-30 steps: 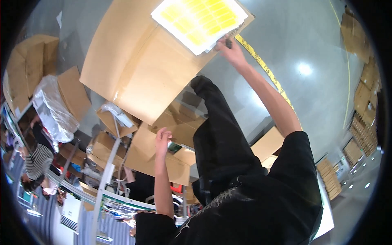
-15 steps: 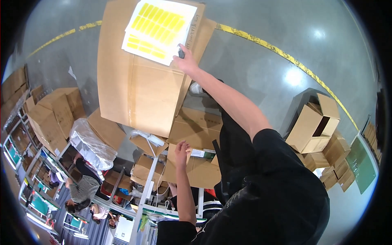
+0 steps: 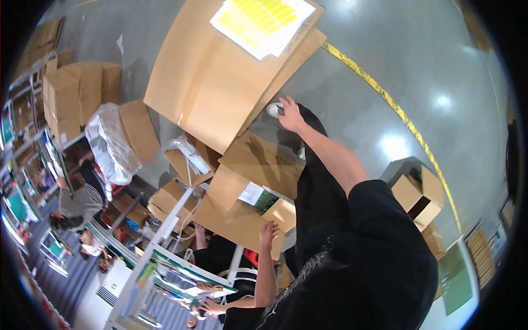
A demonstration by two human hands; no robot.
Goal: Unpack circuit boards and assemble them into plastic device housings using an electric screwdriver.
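Yellow-patterned sheets (image 3: 264,23) lay, seemingly loose, atop the large carton (image 3: 192,82).
Right hand (image 3: 291,116) hung beside it, left hand (image 3: 268,234) well apart, fingers slack and empty; bumping the carton could have slid sheets off.

Beyond the right hand (image 3: 291,115), a large carton (image 3: 203,82) bears yellow-and-white sheets (image 3: 267,27); an open cardboard box (image 3: 224,192) stands just beyond the left hand (image 3: 268,235), fingers loosely curled.

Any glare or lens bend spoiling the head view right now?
Head view: the yellow-and-white sheets look partly washed out; head view: bright glare spots on the grey floor; head view: the yellow floor line bows and the corners go black.
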